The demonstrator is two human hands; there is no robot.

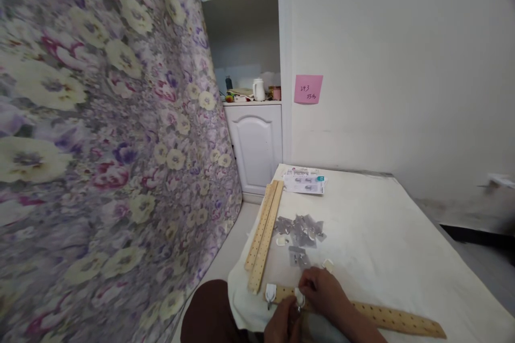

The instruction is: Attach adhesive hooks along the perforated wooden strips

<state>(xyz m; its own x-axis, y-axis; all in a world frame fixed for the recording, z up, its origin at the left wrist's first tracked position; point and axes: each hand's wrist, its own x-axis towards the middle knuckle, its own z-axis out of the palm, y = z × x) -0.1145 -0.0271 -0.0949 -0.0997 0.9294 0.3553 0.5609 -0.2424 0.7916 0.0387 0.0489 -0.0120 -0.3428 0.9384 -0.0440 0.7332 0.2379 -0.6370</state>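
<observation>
A perforated wooden strip (396,317) lies across the near side of the table. On its left end sits a white hook (271,292) with a metal hook part hanging down. Beside it, a second white hook (300,297) is on the strip between my hands. My left hand (282,322) is closed at its lower part, fingers against it. Over its upper edge, my right hand (324,290) is pinched; whatever its fingertips hold is hidden. A small cream-white piece (328,265) lies just beyond my right hand.
More perforated wooden strips (265,236) lie along the table's left edge. Small clear bags (303,230) with metal pieces and another cream-white piece (282,240) lie mid-table. Printed packaging (304,183) rests at the far end. A floral curtain (120,144) hangs at left; my knee (209,311) is below.
</observation>
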